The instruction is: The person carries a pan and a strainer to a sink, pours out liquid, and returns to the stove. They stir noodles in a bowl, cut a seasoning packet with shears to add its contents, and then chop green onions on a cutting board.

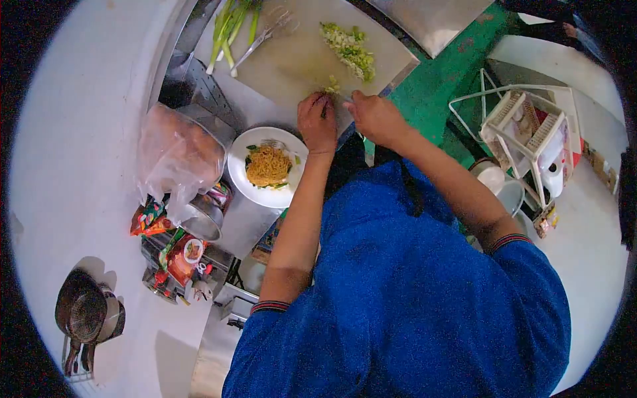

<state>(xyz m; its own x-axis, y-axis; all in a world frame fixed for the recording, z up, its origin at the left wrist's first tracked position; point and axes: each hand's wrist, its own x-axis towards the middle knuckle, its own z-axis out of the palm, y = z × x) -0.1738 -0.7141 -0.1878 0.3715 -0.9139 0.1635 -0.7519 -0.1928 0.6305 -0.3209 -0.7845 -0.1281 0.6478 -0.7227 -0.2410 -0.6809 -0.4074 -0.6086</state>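
Note:
My right hand (377, 121) is closed around a knife, whose blade (346, 99) shows only in a small part. Close beside it on the white cutting board (292, 73), my left hand (317, 124) is curled over spring onion, mostly hidden by the fingers. A few chopped bits (332, 85) lie at the fingertips. Farther up the board is a pile of chopped spring onion (350, 53). Whole spring onions (227, 30) lie at the upper left, with metal tongs (255, 45) next to them.
A white plate (240, 178) of noodles (269, 167) with a fork stands left of my left arm. Beyond it are a container covered with a plastic bag (179, 149), a metal bowl (202, 222) and food packets (182, 259). Pans (86, 315) hang lower left; a dish rack (531, 136) stands right.

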